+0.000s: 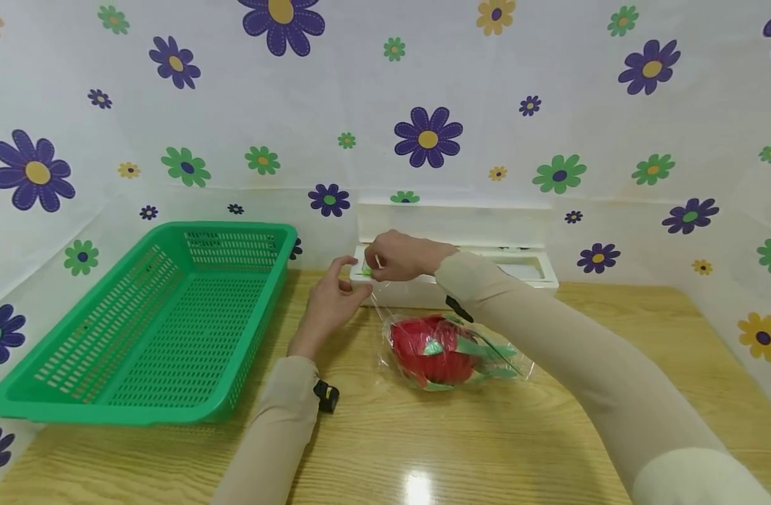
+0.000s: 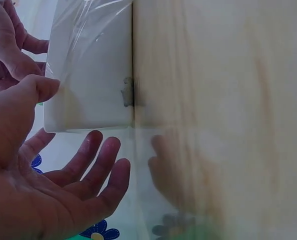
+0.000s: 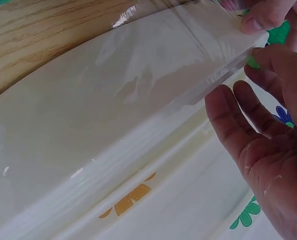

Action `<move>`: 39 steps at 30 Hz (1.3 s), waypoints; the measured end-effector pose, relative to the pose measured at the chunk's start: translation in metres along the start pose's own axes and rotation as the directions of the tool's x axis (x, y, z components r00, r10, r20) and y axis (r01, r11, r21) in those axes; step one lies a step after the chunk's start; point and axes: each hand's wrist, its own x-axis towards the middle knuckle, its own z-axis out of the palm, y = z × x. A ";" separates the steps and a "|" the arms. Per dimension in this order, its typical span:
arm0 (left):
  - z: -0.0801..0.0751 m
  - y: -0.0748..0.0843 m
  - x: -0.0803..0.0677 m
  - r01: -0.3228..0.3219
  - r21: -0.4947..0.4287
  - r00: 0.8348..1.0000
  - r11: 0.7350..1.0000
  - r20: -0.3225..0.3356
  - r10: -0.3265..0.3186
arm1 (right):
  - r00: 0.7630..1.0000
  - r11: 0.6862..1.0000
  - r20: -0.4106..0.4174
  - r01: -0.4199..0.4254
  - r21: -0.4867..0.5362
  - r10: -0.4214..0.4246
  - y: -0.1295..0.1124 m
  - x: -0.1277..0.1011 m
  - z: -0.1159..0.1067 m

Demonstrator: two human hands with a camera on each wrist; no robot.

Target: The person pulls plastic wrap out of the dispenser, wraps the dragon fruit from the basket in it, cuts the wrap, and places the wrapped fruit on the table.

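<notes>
Right hand point(image 1: 400, 256) pinching cling film point(image 1: 377, 298) at white dispenser box point(image 1: 486, 270), tabletop's back edge; left hand point(image 1: 331, 301) relaxed, fingers straight (no legible writing)

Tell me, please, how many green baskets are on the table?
1. The green basket sits on the left part of the wooden table, left of the left hand. Nothing suggests another hidden one.

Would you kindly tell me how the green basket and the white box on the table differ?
The basket is green with perforated walls; the box is white and solid. The basket is wider and stands apart from the hands; the box is narrow, at the back wall, with both hands at its left end. Both are long, open-topped and stand on the wooden table.
</notes>
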 end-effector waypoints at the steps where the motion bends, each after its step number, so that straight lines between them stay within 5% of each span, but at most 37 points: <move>1: 0.000 0.001 0.000 0.004 0.007 1.000 1.000 0.004 -0.004 | 1.000 1.000 0.000 0.005 -0.001 -0.005 0.000 -0.001 0.000; 10: -0.001 0.005 -0.001 0.055 0.032 0.998 0.998 0.016 -0.056 | 0.998 0.999 -0.050 0.036 -0.011 -0.036 0.007 -0.014 0.001; 22: 0.002 0.004 0.002 -0.068 -0.100 0.998 0.993 -0.022 0.066 | 0.991 0.998 -0.126 0.051 0.033 -0.046 0.002 -0.013 0.008; 39: 0.003 0.000 0.007 -0.018 -0.137 0.999 0.990 0.025 0.022 | 0.984 0.998 -0.177 0.025 0.063 -0.014 0.005 -0.033 0.013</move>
